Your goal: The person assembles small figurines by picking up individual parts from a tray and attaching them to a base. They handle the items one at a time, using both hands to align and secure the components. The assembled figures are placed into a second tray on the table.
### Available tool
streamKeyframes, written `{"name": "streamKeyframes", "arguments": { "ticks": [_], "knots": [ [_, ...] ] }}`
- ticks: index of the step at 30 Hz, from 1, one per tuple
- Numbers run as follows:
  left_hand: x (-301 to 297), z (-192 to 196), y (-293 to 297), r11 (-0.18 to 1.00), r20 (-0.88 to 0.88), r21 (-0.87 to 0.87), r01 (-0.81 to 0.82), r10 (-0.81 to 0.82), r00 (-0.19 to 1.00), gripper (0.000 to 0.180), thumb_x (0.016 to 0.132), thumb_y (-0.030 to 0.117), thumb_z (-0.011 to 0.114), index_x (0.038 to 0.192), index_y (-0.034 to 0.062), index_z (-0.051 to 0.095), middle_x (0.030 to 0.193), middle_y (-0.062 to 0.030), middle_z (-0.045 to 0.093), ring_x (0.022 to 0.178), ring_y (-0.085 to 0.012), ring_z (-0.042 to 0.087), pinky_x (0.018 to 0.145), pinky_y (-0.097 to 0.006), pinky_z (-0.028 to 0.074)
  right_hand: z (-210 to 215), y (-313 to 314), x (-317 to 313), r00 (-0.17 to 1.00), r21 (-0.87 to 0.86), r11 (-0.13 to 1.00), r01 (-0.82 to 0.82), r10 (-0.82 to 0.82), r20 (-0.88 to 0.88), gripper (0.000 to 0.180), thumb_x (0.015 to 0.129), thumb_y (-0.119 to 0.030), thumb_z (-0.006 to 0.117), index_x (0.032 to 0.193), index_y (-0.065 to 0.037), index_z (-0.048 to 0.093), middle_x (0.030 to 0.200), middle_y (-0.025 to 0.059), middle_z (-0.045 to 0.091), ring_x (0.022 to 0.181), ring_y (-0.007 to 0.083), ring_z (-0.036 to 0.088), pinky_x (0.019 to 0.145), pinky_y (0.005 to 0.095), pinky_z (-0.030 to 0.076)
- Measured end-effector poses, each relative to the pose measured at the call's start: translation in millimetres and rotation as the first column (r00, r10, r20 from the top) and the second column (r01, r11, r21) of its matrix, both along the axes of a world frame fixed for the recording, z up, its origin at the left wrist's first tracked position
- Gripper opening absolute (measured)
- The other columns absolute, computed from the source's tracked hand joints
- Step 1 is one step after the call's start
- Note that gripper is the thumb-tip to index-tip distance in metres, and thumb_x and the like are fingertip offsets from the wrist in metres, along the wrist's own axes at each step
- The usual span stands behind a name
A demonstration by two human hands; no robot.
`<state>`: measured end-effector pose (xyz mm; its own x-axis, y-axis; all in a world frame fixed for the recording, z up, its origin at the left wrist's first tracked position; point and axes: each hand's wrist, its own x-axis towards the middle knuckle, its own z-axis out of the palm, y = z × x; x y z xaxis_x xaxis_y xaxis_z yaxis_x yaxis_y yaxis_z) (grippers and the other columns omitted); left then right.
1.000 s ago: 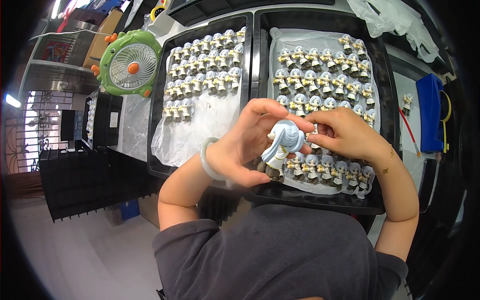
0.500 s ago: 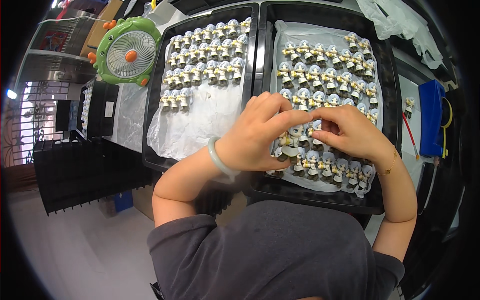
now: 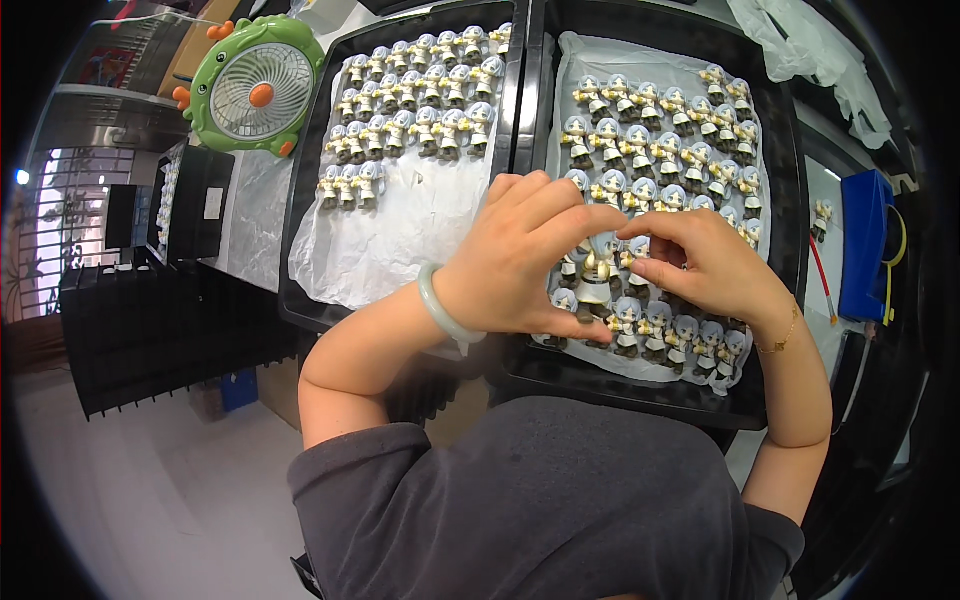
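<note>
the left hand (image 3: 518, 250) is grasping one figurine (image 3: 596, 280), with pale blue hair and white clothes, between its bent fingers at the head and its thumb near the dark feet. this figurine is above the right tray (image 3: 785, 170), over the seven o'clock part of it. at three o'clock from the figurine is the right hand (image 3: 712, 258), whose thumb and forefinger are curved toward each other, close to the figurine's head; i cannot tell whether this grip is grasping something small or nothing. under both hands, similar figurines (image 3: 666, 152) are set in rows on white paper in the black tray. at ten o'clock is the left tray (image 3: 300, 312), also black, with more rows in its upper part, and beyond it, on the grey worktop (image 3: 245, 215), there is a green fan (image 3: 262, 92). around three o'clock, outside the right tray, there are a red brush (image 3: 822, 275) and a blue holder (image 3: 865, 245). a white plastic bag (image 3: 815, 62) lies between one and two o'clock.
</note>
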<state>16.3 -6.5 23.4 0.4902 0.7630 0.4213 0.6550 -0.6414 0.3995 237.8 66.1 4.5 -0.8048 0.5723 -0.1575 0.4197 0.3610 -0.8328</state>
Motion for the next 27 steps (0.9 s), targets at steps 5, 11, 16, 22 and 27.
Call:
{"name": "streamKeyframes", "arguments": {
  "ticks": [5, 11, 16, 22, 27],
  "knots": [
    [-1, 2, -1, 1.000, 0.005, 0.009, 0.023, -0.024, 1.000, 0.080, 0.049, 0.051, 0.083, 0.114, 0.0110, 0.059, 0.084, -0.0031, 0.052, 0.075, -0.0215, 0.047, 0.070, -0.032, 0.032, -1, 0, 0, 1.000, 0.010, 1.000, 0.000, 0.000, -0.004, 0.025, 0.079, -0.020, 0.064, 0.099, -0.005, 0.065, 0.056, 0.0066, 0.054, 0.051, 0.0187, 0.053, 0.052, 0.0313, 0.041],
    [-3, 4, -2, 0.999, 0.008, -0.030, 0.039, -0.039, 0.999, 0.081, 0.049, 0.054, 0.082, 0.112, 0.0078, 0.059, 0.089, -0.0045, 0.055, 0.079, -0.0217, 0.049, 0.072, -0.032, 0.033, 1, 0, -1, 1.000, 0.012, 1.000, -0.006, 0.006, 0.003, 0.026, 0.079, -0.021, 0.065, 0.100, -0.005, 0.064, 0.057, 0.0066, 0.055, 0.051, 0.0190, 0.053, 0.052, 0.0312, 0.041],
    [-3, 0, 1, 0.995, 0.059, -0.039, 0.087, -0.084, 0.995, 0.079, 0.058, 0.064, 0.073, 0.113, 0.0092, 0.058, 0.079, -0.0033, 0.045, 0.073, -0.0215, 0.042, 0.069, -0.034, 0.029, -4, 3, 1, 1.000, 0.012, 1.000, -0.021, 0.021, 0.013, 0.027, 0.079, -0.016, 0.066, 0.103, -0.005, 0.064, 0.061, 0.0081, 0.057, 0.053, 0.0152, 0.052, 0.053, 0.0294, 0.041],
    [-7, -5, 1, 0.965, 0.068, -0.242, 0.101, -0.087, 0.994, 0.088, 0.060, 0.068, 0.069, 0.114, -0.0005, 0.055, 0.093, -0.0141, 0.054, 0.086, -0.0304, 0.050, 0.081, -0.039, 0.036, -12, 9, 10, 0.993, 0.224, 0.974, 0.005, 0.022, -0.115, 0.025, 0.079, -0.025, 0.065, 0.097, -0.007, 0.065, 0.067, 0.0089, 0.062, 0.060, 0.0235, 0.059, 0.059, 0.0349, 0.045],
    [-6, -16, -9, 0.953, 0.143, -0.299, 0.042, 0.002, 0.990, 0.091, 0.064, 0.073, 0.061, 0.112, -0.0038, 0.054, 0.091, -0.0145, 0.054, 0.083, -0.0289, 0.048, 0.079, -0.038, 0.036, 51, 9, 74, 0.722, 0.117, 0.836, 0.537, -0.383, -0.576, 0.017, 0.084, -0.014, 0.065, 0.098, -0.004, 0.065, 0.070, 0.0005, 0.061, 0.064, 0.0047, 0.055, 0.056, 0.0221, 0.043]
  ]
}}
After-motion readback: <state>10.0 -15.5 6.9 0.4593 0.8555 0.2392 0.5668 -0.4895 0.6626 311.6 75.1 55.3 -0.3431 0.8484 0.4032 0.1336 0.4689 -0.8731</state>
